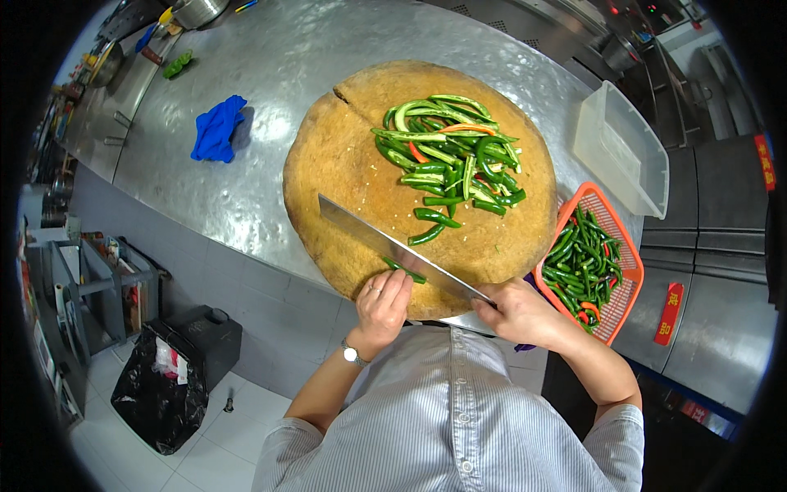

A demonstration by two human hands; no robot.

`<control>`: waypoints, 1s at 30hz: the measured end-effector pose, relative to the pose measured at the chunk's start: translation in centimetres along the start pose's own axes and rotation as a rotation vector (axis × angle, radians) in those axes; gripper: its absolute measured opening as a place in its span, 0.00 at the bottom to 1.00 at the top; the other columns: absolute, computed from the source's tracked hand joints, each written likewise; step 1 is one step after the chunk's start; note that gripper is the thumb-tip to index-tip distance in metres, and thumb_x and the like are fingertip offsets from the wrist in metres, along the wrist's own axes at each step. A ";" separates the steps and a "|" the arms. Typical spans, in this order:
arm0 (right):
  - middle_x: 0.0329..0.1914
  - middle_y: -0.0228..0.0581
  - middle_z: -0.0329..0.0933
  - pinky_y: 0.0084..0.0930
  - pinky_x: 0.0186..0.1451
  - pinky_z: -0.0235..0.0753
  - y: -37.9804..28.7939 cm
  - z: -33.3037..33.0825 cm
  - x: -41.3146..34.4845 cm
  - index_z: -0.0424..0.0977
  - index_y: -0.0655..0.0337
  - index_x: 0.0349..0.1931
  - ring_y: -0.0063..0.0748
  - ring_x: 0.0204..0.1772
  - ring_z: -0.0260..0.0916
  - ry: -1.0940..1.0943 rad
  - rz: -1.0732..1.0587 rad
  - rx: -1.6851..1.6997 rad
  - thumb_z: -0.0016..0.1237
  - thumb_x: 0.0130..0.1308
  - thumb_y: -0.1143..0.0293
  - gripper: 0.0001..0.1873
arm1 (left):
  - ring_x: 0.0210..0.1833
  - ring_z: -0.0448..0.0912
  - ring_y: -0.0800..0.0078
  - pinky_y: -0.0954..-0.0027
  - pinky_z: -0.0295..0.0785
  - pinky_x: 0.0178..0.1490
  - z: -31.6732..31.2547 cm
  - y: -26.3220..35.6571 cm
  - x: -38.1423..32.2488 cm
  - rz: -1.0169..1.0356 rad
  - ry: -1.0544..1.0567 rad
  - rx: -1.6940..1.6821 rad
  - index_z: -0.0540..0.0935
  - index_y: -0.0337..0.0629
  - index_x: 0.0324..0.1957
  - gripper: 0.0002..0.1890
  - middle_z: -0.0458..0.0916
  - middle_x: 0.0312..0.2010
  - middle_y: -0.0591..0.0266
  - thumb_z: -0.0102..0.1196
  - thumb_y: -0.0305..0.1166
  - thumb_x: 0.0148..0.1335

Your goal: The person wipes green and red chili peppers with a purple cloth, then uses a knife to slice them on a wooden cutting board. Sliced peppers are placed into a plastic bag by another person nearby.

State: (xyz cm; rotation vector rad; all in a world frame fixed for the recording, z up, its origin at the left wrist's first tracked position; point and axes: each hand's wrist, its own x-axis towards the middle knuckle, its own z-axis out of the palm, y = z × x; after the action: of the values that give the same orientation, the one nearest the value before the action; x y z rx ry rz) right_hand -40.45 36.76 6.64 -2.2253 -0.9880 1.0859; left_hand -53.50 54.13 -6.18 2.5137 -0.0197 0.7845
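Observation:
My left hand point(383, 305), with a ring and a wristwatch, presses its fingertips on a green chili pepper point(415, 277) near the front edge of a round wooden chopping block point(344, 178). In my right hand point(509, 309) is the handle of a wide cleaver point(393, 246), its blade slanting up and left across the block, beside the pepper under my left fingers. Beyond the blade lies a heap of cut green chili peppers point(455, 144) with a few red and orange strips. Part of the held pepper is hidden by my fingers and the blade.
Right of the block, an orange plastic basket point(633, 270) holds whole green and red chilies, with a translucent plastic tub point(624, 150) behind it. On the steel counter point(264, 67) lie a blue cloth point(218, 130) and a green pepper piece point(178, 64). A black-lined bin point(166, 393) stands at lower left.

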 end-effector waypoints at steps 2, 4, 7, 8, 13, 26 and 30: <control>0.22 0.59 0.72 0.47 0.36 0.72 -0.2 -0.1 0.2 0.75 0.67 0.36 0.58 0.29 0.73 -0.037 0.033 -0.008 0.44 0.61 0.69 0.11 | 0.38 0.77 0.60 0.64 0.73 0.39 0.0 -0.1 -0.1 0.002 0.010 -0.004 0.80 0.32 0.35 0.12 0.78 0.37 0.54 0.54 0.17 0.43; 0.22 0.59 0.73 0.47 0.36 0.72 -0.2 -0.1 0.2 0.75 0.67 0.38 0.58 0.29 0.73 -0.034 0.017 -0.021 0.44 0.61 0.69 0.12 | 0.38 0.77 0.61 0.64 0.73 0.41 0.1 -0.1 -0.2 0.009 0.000 0.005 0.80 0.31 0.35 0.11 0.78 0.37 0.54 0.54 0.19 0.46; 0.20 0.59 0.71 0.44 0.33 0.71 -0.2 0.4 0.4 0.74 0.70 0.34 0.57 0.26 0.71 0.008 -0.022 -0.006 0.45 0.61 0.71 0.10 | 0.39 0.77 0.61 0.64 0.74 0.41 0.2 -0.2 -0.3 0.016 0.001 0.011 0.80 0.31 0.34 0.10 0.78 0.37 0.54 0.55 0.20 0.46; 0.19 0.59 0.71 0.43 0.32 0.70 -0.2 0.5 0.5 0.74 0.72 0.31 0.57 0.25 0.71 0.028 -0.037 0.006 0.46 0.60 0.73 0.09 | 0.39 0.77 0.61 0.64 0.74 0.41 0.2 -0.2 -0.3 0.017 0.004 0.011 0.80 0.31 0.34 0.10 0.78 0.37 0.54 0.55 0.20 0.46; 0.21 0.58 0.72 0.46 0.35 0.72 -1.5 0.5 1.0 0.75 0.67 0.38 0.58 0.28 0.72 -0.015 0.018 -0.061 0.44 0.60 0.71 0.10 | 0.39 0.77 0.61 0.64 0.74 0.41 0.3 -0.3 -0.3 0.031 0.007 0.020 0.80 0.30 0.34 0.11 0.78 0.37 0.54 0.54 0.21 0.45; 0.18 0.60 0.71 0.46 0.32 0.72 -1.7 1.1 3.1 0.73 0.72 0.31 0.59 0.25 0.72 -0.071 0.030 -0.135 0.45 0.59 0.72 0.09 | 0.40 0.77 0.60 0.65 0.74 0.41 0.0 -0.4 -0.4 0.012 -0.021 -0.005 0.80 0.29 0.36 0.13 0.77 0.38 0.52 0.53 0.22 0.45; 0.18 0.59 0.71 0.47 0.30 0.71 -2.0 2.1 2.8 0.74 0.71 0.33 0.60 0.23 0.71 -0.012 -0.027 -0.172 0.45 0.59 0.72 0.09 | 0.38 0.76 0.61 0.65 0.74 0.39 0.2 -0.4 -0.1 0.000 -0.036 0.018 0.80 0.30 0.36 0.13 0.76 0.37 0.53 0.53 0.24 0.45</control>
State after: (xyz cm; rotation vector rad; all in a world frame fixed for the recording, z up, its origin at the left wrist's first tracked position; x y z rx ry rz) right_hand -41.75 40.44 5.45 -2.3351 -1.1523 1.0381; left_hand -53.41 54.38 -6.51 2.5450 -0.0249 0.7419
